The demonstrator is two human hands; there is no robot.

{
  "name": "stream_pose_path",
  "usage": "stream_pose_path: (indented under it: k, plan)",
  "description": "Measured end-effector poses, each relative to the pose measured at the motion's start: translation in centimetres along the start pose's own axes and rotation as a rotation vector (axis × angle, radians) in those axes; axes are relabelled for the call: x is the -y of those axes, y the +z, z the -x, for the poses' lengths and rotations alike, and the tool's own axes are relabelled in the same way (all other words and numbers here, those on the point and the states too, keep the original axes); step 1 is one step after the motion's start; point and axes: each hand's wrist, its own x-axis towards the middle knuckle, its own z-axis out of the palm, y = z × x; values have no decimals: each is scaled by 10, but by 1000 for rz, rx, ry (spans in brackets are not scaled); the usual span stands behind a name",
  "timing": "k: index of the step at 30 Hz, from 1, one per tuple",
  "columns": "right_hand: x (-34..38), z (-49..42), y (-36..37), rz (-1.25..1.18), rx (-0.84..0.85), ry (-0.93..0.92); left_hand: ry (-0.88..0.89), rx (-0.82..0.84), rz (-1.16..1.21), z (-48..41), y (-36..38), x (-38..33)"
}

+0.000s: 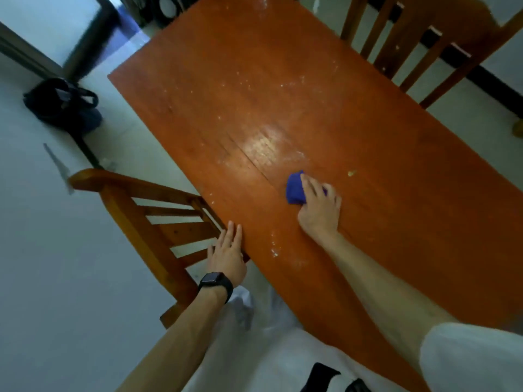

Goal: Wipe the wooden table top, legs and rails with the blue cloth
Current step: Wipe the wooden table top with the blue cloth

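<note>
A person's right hand (319,205) presses a bunched blue cloth (294,189) flat-fingered onto the dusty table (254,94), white specks lying beyond it, while the open, empty left hand (227,257) rests on the near edge, apparently for balance.

We are pressing the blue cloth (294,190) flat onto the wooden table top (283,108) with our right hand (321,210), fingers spread, just right of centre frame. Our left hand (229,256), a black watch (216,282) on its wrist, is resting open on the table's near edge, beside a wooden chair (141,216) at lower left. White specks are showing across the wood.
</note>
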Motion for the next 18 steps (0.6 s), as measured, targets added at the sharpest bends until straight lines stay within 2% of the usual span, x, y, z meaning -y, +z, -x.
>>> stream_pose_path:
  k: [2, 4, 6, 8, 10, 13, 14, 18]
  plan:
    - [2, 48, 18, 22, 112, -215, 13, 32, -23, 0, -1, 2]
    - [5, 91, 22, 3, 335, -353, 37, 45, -53, -2, -3, 3]
    - [11, 104, 12, -13, 563, -387, 48, 45, -92, -2, -2, 4]
    - [23, 87, -3, -56, 712, -324, 56, 57, -105, -1, -2, 5]
    - [35, 60, -18, -142, 671, -234, 60, 88, -87, 1, -5, 5]
    - [55, 22, -32, -156, 372, -223, 70, 115, -89, 2, -9, 7]
    - [62, 16, -31, -126, 319, -223, 75, 114, -97, 3, -10, 9]
    - [66, 34, -1, 62, 336, -219, 91, 114, -113, 6, -12, 11]
